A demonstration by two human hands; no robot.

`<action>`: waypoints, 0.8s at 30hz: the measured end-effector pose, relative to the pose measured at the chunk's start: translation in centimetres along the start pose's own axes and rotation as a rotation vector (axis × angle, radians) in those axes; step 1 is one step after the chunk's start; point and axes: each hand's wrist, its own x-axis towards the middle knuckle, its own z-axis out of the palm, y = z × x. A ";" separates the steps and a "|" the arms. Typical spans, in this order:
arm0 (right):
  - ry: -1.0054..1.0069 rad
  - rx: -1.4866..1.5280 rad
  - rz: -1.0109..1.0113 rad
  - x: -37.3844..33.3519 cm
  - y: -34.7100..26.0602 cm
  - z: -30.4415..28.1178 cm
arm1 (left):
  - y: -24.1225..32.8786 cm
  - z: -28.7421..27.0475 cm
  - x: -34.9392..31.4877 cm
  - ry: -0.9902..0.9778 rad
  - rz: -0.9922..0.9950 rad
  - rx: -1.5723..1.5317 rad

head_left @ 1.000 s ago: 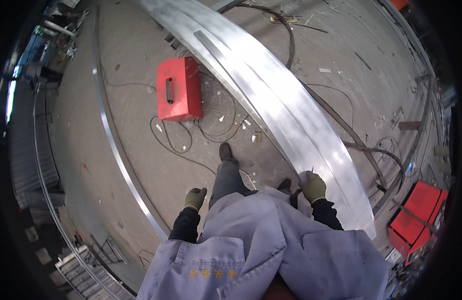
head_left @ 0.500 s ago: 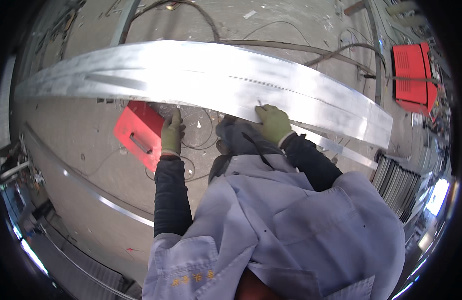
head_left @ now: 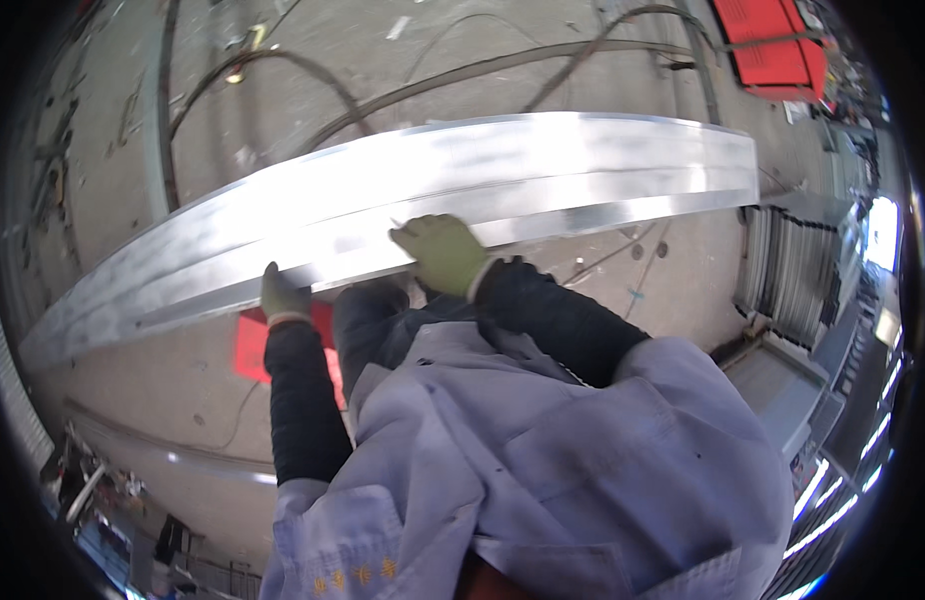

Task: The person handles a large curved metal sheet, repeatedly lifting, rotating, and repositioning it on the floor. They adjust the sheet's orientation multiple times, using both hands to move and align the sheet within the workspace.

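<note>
A long, shiny silver metal panel [head_left: 503, 165] stretches across the view in front of me, with lengthwise folds and a narrow lip on its near side. My left hand [head_left: 283, 295], in a green glove, grips the near edge; its thumb lies against the metal and the other fingers are hidden beneath. To the right, my right hand [head_left: 443, 255], gloved alike, is closed in a pinch over the panel's near part. A small thin tip shows at its fingers, too small to name.
A red box [head_left: 251, 345] stands on the floor under the near edge, partly covered. Another red machine [head_left: 773, 50] is at the far right. Dark cables [head_left: 463, 70] cross the floor beyond the panel. Stacked grey metal profiles [head_left: 793, 275] lie at the right.
The view has shifted and the panel now slants the other way, its right end higher. My left hand has gone from above the red box to the panel's edge. My right hand remains at the panel.
</note>
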 end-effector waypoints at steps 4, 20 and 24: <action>0.189 0.332 0.148 1.6 -1.6 -1.6 | 4.1 -4.7 3.8 0.083 0.501 1.262; 0.495 0.609 1.098 -8.1 4.0 3.1 | 9.5 5.4 4.1 0.506 0.080 0.182; 0.267 0.555 1.286 -6.8 7.6 8.0 | 10.7 3.1 6.3 0.486 0.065 0.154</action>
